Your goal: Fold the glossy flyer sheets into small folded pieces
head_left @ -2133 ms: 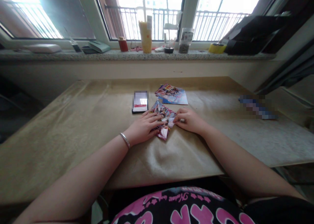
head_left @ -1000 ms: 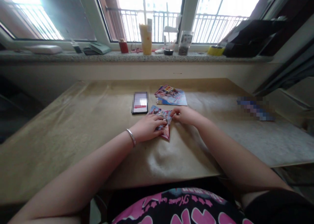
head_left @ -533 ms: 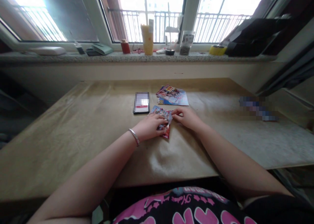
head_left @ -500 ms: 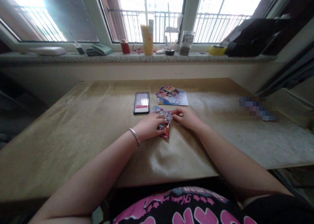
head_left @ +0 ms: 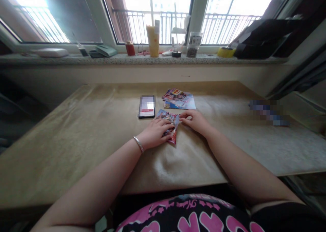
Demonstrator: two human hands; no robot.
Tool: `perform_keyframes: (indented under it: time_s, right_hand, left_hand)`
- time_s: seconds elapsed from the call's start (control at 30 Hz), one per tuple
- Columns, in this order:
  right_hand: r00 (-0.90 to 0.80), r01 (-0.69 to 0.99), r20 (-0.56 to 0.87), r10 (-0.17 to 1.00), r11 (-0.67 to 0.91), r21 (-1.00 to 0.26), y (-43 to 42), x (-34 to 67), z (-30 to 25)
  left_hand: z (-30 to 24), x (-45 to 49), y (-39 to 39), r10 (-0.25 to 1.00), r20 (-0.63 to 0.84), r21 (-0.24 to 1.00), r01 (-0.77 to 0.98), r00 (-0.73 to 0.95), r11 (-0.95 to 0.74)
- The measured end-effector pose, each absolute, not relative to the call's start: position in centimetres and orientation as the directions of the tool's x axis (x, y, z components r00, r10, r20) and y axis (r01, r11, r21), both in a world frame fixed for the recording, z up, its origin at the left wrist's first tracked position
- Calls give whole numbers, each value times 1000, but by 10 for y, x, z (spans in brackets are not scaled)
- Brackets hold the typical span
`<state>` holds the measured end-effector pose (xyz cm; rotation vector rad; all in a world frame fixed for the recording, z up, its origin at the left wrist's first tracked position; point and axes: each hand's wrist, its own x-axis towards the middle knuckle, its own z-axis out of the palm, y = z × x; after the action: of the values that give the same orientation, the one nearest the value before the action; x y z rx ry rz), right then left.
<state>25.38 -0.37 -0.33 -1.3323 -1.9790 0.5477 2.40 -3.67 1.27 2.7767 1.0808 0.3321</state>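
A colourful glossy packet with crimped-looking ends lies on the table, close to its middle. My left hand, a silver bangle at its wrist, rests over the packet's left part with fingers spread and pressing it flat. At the packet's upper right edge my right hand is closed, thumb and forefinger pinching the edge. My left palm and fingers hide part of the printed front. Just beyond the packet lies a small fanned pile of printed packets or cards.
A phone or small tablet, its screen lit and blurred, lies left of the pile. Far right on the table is a blurred blue item. Beyond, the windowsill carries a yellow cup, a red jar and a black bag.
Both hands have barely moved; my right hand is very slightly farther right, still at the packet's edge. The packet's lower corner has shifted a little. The pile and phone stay put.
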Motion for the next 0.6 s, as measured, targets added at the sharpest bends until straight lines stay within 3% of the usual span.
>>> perform_keyframes:
  time_s: [0.1,0.37,0.6]
  right_hand:
    - [-258,641,315,913,406,-651,-1,257,-4]
    - [-485,579,301,821,560,-593,5,275,1]
    - [-500,618,268,823,556,-555,10,281,0]
  left_hand:
    - [14,23,-38,667,145,193,641,730,-743]
    - [15,23,-36,632,153,146,616,759,-775]
    - [16,22,-35,637,138,165,617,758,-770]
